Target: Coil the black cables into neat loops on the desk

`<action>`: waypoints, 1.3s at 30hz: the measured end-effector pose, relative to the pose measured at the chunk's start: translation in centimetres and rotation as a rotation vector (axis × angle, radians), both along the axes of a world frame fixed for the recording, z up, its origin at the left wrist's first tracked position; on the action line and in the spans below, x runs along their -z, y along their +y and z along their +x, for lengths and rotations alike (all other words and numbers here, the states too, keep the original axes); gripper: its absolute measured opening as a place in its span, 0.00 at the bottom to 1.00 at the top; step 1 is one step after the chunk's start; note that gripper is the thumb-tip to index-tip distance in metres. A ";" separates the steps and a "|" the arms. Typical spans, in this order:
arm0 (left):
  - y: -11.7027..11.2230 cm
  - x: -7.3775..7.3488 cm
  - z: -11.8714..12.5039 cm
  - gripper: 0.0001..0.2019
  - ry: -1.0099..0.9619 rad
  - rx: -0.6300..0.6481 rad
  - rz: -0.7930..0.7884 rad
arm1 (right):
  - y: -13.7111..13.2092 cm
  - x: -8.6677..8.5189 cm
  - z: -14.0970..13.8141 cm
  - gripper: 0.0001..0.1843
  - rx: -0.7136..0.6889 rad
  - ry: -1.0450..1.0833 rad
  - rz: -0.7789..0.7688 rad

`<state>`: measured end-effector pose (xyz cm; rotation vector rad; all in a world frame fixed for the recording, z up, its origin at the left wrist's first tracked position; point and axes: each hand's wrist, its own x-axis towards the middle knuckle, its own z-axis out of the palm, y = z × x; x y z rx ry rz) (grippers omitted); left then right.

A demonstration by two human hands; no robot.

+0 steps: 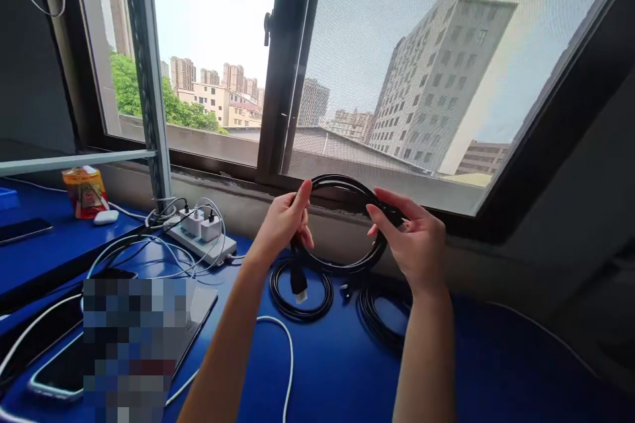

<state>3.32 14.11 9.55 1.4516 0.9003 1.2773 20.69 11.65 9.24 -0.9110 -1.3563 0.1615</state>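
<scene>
I hold a coiled black cable (342, 182) up in front of the window with both hands. My left hand (285, 221) grips the coil's left side, fingers wrapped round it, and the cable's plug end (299, 283) hangs down below that hand. My right hand (414, 238) pinches the coil's right side between thumb and fingers. On the blue table (337, 370) under the hands lie two more coiled black cables, one (300, 294) beneath my left hand and one (381, 314) beneath my right.
A white power strip (201, 238) with chargers and white leads sits at the left by the window sill. A white cable (285, 357) runs across the table near my left forearm. Phones (54, 373) lie at the lower left, a yellow packet (85, 190) and white case (106, 217) farther back.
</scene>
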 end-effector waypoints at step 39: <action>7.2 9.7 -3.1 0.17 0.870 0.084 -0.481 | 6.9 9.5 0.4 0.14 -0.141 -0.433 -1.340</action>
